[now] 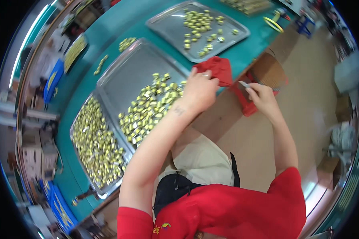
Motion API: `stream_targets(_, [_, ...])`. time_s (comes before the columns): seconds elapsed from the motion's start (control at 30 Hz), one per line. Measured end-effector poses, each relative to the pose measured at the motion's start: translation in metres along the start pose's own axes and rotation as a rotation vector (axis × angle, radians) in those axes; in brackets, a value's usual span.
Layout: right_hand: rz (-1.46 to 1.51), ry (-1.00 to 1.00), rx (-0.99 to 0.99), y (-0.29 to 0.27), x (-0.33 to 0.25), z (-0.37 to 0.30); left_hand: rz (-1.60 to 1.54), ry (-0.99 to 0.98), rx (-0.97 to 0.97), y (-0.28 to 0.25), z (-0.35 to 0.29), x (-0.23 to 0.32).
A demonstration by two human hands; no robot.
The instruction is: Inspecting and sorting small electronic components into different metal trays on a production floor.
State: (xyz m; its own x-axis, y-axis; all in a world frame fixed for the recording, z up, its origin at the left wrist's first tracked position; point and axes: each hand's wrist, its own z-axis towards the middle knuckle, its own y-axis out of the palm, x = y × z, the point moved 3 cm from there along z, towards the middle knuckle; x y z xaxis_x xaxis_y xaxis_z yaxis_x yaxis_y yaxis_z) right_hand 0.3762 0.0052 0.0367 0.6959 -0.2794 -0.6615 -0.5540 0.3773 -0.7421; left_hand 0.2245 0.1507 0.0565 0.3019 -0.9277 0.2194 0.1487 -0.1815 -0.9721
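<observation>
My left hand (200,91) has its fingers closed on the near edge of a red cloth (221,71), which lies at the table's edge. In my right hand (263,98), held out past that edge, is a small knife (243,84) with a pale pointed blade aimed left toward the cloth. Beneath my left forearm sits a metal tray (123,67), its near half strewn with small yellow-and-dark blocky parts (147,107). Part of that pile is hidden by my arm.
Another metal tray (163,24) with scattered parts lies at the far side, and a fuller tray (73,126) at the left. A yellow tape roll (273,24) rests near the green table's (111,24) far right corner. A red stool (247,105) stands beside the table.
</observation>
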Motion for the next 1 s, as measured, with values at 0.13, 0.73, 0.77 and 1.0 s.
stream_targets(0.13, [0.361, 0.082, 0.132, 0.005, 0.000, -0.002, 0.041, -0.007, 0.146, 0.003, -0.010, 0.012])
stream_targets(0.73, [0.166, -0.584, -0.528, 0.094, -0.139, 0.099, -0.835, -0.495, 0.380, -0.004, -0.294, 0.048])
stream_targets(0.77, [0.157, -0.584, -0.534, 0.092, -0.137, 0.096, -0.887, -0.553, 0.415, 0.002, -0.301, 0.047])
stream_targets(1.0, [0.618, -0.170, -0.510, 0.081, -0.163, 0.032, -1.196, -0.601, 0.526, 0.012, -0.282, 0.041])
